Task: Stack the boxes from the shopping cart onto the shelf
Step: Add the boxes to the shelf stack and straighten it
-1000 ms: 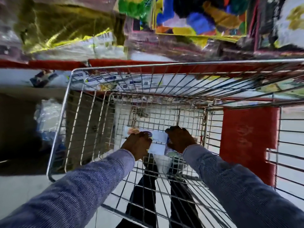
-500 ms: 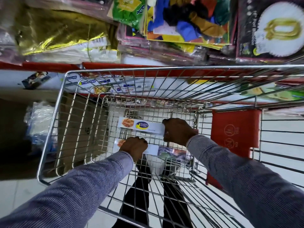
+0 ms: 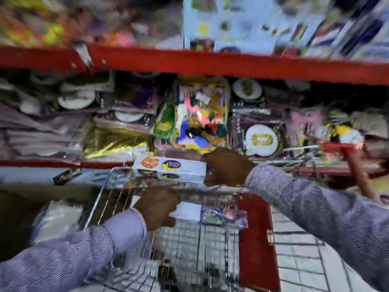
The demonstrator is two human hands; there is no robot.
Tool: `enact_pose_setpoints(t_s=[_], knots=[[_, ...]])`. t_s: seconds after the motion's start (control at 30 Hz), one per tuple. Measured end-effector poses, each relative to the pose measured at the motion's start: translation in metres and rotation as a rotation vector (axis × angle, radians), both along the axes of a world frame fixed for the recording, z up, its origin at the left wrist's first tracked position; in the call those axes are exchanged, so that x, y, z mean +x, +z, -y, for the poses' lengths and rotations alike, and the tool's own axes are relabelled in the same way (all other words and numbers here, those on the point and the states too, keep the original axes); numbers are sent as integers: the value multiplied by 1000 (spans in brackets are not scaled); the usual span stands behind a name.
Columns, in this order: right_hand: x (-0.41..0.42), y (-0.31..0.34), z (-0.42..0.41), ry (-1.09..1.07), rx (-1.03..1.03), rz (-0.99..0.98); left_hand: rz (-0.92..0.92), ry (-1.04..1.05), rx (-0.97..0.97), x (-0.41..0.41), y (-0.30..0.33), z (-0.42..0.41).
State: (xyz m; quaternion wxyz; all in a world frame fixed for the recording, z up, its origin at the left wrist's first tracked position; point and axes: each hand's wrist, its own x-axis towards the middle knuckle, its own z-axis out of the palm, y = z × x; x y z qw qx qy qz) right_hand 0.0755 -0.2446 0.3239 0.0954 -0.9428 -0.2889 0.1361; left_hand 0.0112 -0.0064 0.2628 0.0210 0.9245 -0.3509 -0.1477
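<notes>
Right hand clamping one white box above cart rim; left hand closing around another box inside. Shelving neither yet, seemingly.

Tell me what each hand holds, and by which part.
Right hand grips the upper white box by its right end. Left hand holds a lower box at its left end, over the cart.
</notes>
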Motion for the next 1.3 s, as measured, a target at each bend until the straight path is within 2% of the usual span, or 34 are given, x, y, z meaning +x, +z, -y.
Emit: enact_pose_setpoints(t_s=[0.1, 0.17, 0.23, 0.3, 0.4, 0.63, 0.83, 1.03, 1.2, 1.3], knots=[[10, 79, 3, 7, -33, 44, 173, -31, -37, 10, 69, 2], [13, 125, 8, 30, -84, 148, 270, -18, -83, 8, 123, 8], [17, 166, 12, 42, -119, 240, 266, -5, -80, 15, 167, 15], [21, 202, 19, 1, -88, 271, 284, 70, 13, 22, 201, 22], [29, 244, 28, -54, -78, 299, 314, 102, 40, 31, 244, 31], [52, 311, 51, -109, -127, 368, 466, 77, -62, 64, 319, 54], [95, 330, 79, -218, -142, 408, 563, 43, -85, 93, 354, 77], [151, 316, 101, -394, -88, 343, 487, 46, -86, 117, 367, 95], [206, 283, 126, -437, -66, 334, 450, 69, -99, 134, 368, 104], [201, 283, 122, -427, -51, 318, 456, 80, -101, 142, 367, 107]])
